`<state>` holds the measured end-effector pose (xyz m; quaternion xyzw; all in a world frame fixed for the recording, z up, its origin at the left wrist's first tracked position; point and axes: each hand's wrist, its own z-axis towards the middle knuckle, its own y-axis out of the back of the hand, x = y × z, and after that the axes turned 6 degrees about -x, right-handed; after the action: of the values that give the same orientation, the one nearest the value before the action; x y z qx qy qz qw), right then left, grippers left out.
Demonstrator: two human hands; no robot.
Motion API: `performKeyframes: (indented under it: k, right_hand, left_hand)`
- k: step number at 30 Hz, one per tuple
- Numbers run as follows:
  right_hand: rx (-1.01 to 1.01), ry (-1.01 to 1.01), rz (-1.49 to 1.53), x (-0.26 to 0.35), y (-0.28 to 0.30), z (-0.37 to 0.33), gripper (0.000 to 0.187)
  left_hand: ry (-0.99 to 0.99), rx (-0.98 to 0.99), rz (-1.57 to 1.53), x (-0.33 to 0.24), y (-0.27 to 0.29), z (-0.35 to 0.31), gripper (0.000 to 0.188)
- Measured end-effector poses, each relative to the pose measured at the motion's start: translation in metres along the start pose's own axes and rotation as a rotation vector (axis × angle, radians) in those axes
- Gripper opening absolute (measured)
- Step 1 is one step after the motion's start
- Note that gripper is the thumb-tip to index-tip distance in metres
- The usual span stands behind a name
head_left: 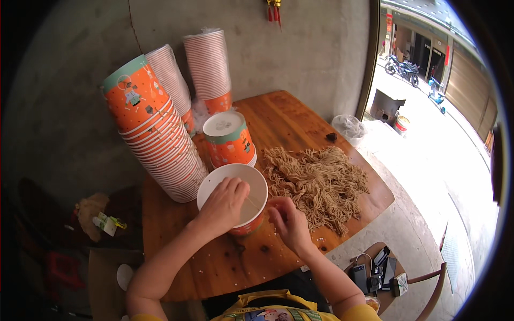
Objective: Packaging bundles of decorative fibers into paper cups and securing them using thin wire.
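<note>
An orange paper bucket (pixel 248 227) with a white inside stands upright near the middle of the wooden table. My left hand (pixel 227 199) reaches over its rim into the opening, fingers curled down. A thin tan cord (pixel 251 202) runs from those fingers toward the bucket's right inner wall; my fingertips are partly hidden. Just outside the right side of the bucket is my right hand (pixel 289 219), its fingers bent in and the thumb near the forefinger. What it pinches, if anything, does not show. Beside it lies a big loose heap of tan cords (pixel 321 184).
A tall leaning stack of orange buckets (pixel 160 144) rises at the left, with an upside-down bucket (pixel 230 140) behind the working one. Two plastic-wrapped stacks (pixel 208 64) stand at the wall. A stool (pixel 375 254) with phones and a camera is at lower right.
</note>
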<state>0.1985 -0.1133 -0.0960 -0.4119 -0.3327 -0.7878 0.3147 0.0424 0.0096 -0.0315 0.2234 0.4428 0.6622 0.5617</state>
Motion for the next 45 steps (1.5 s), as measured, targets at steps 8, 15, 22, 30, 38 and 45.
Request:
performKeyframes:
  k: [8, 15, 22, 30, 38, 45]
  right_hand:
    - [0.055, 0.025, 0.008, 0.013, -0.007, 0.029, 0.015]
    - [0.175, -0.206, 0.380, 0.003, -0.012, 0.030, 0.015]
    - [0.266, -0.328, 0.518, 0.010, 0.000, 0.037, 0.016]
    - [0.803, -0.172, 0.249, 0.030, 0.053, 0.070, 0.019]
    - [0.938, -0.290, 0.296, 0.054, 0.045, 0.104, 0.022]
    - [0.577, -0.442, 0.478, 0.018, 0.037, 0.092, 0.024]
  left_hand:
    - [0.018, -0.164, -0.175, -0.008, -0.001, 0.010, 0.014]
    - [0.897, 0.173, -1.105, -0.016, -0.003, -0.001, 0.037]
    - [0.908, 0.114, -1.264, -0.006, -0.016, 0.000, 0.033]
    - [0.880, 0.299, -1.255, -0.005, -0.010, 0.002, 0.015]
    - [0.675, 0.344, -1.368, 0.004, -0.029, -0.004, 0.016]
    - [0.769, 0.431, -1.419, 0.004, -0.017, 0.000, 0.017]
